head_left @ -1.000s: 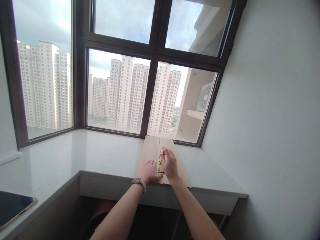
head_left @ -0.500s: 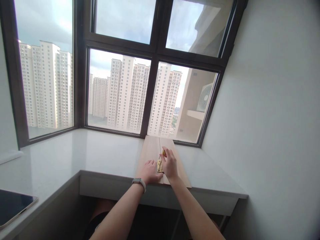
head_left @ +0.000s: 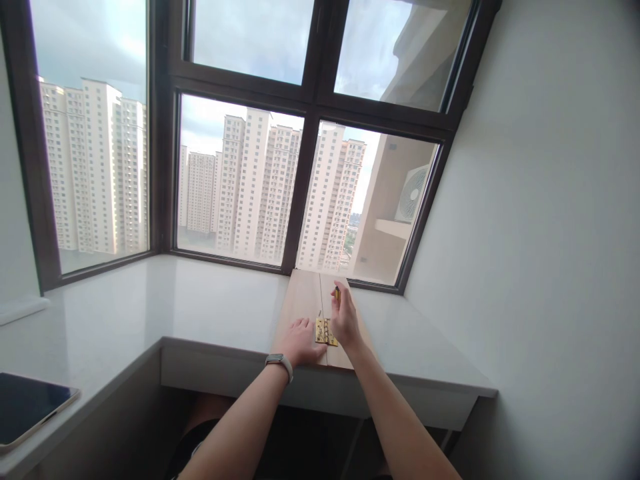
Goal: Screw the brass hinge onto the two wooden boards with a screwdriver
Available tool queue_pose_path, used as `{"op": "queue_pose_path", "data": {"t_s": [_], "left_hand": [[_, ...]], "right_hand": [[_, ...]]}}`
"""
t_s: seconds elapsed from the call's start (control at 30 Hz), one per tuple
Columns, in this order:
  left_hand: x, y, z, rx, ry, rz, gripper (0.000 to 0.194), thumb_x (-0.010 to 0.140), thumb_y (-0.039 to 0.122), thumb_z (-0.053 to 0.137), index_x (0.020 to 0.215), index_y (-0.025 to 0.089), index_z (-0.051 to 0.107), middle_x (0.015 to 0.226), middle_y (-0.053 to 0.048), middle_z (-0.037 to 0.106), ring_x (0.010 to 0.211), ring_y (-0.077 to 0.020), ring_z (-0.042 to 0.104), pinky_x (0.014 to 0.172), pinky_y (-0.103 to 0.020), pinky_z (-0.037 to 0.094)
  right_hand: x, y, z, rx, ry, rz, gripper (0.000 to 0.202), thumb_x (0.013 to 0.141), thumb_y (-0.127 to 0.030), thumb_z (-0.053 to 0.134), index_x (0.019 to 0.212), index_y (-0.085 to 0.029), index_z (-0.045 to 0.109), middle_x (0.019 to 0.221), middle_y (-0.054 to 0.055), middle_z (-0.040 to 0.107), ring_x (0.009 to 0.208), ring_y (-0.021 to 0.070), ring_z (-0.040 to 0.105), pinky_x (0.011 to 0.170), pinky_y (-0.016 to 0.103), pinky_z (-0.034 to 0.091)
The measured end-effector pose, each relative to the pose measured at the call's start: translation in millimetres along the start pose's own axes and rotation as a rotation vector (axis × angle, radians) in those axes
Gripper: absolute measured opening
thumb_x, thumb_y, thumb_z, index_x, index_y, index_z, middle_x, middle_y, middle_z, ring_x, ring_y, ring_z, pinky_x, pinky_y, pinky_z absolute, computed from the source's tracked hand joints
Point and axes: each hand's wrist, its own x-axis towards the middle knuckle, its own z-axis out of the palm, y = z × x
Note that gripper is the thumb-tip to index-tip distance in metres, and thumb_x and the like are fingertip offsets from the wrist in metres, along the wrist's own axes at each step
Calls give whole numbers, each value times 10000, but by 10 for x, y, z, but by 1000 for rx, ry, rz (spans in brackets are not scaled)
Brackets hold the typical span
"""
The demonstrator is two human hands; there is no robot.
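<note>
A brass-coloured hinge lies unfolded across the seam of two pale wooden boards. My left hand rests flat on the left board with its fingers stretched out, its thumb close to the hinge's lower edge. Just right of the hinge, my right hand is closed around a screwdriver with a yellow and dark handle. The tool's shaft is hidden by the hand. A small dark sliver shows above the hinge, too small to name.
The boards lie on a white windowsill counter, reaching from the window frame to its front edge. A tablet or phone lies at the lower left. A white wall rises at the right.
My right hand has moved right and slightly up with the screwdriver, uncovering the hinge's right leaf. The left hand stays in place on the board.
</note>
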Motion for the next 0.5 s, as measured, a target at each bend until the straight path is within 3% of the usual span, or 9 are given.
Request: {"op": "queue_pose_path", "data": {"t_s": [0.07, 0.17, 0.23, 0.3, 0.5], "left_hand": [[1, -2, 2, 0, 2, -2, 696, 806, 652, 511, 1334, 202, 564, 1431, -152, 549, 1374, -380, 425, 1160, -478, 289], [2, -6, 9, -1, 6, 9, 674, 801, 643, 520, 1302, 195, 580, 1395, -158, 571, 1343, -377, 452, 1146, -477, 305], [2, -6, 12, -5, 10, 17, 673, 801, 639, 524, 1299, 190, 582, 1370, -161, 584, 1326, -372, 465, 1137, -472, 313], [-1, 0, 11, -8, 16, 16, 678, 805, 637, 522, 1315, 193, 575, 1363, -157, 588, 1326, -365, 465, 1139, -466, 307], [-9, 9, 0, -3, 35, 24, 596, 827, 653, 504, 1228, 229, 623, 1323, -137, 614, 1301, -352, 490, 1129, -461, 325]], "right_hand": [[46, 25, -10, -141, -88, 20, 386, 1041, -324, 385, 1390, -193, 484, 1160, 134, 697, 1036, 240, 680, 886, 372, 539], [45, 67, 31, -441, -349, 120, 309, 1010, -426, 490, 1139, -201, 657, 931, 107, 746, 851, 245, 713, 769, 337, 526], [0, 89, 88, -610, -510, 186, 321, 985, -470, 537, 963, -201, 712, 898, 130, 755, 845, 253, 723, 745, 323, 515], [-58, 101, 149, -701, -617, 229, 330, 969, -468, 564, 938, -189, 737, 938, 167, 762, 887, 262, 733, 748, 315, 514], [-150, 123, 239, -725, -722, 248, 256, 913, -387, 641, 994, -177, 763, 976, 182, 770, 912, 255, 747, 757, 292, 529]]}}
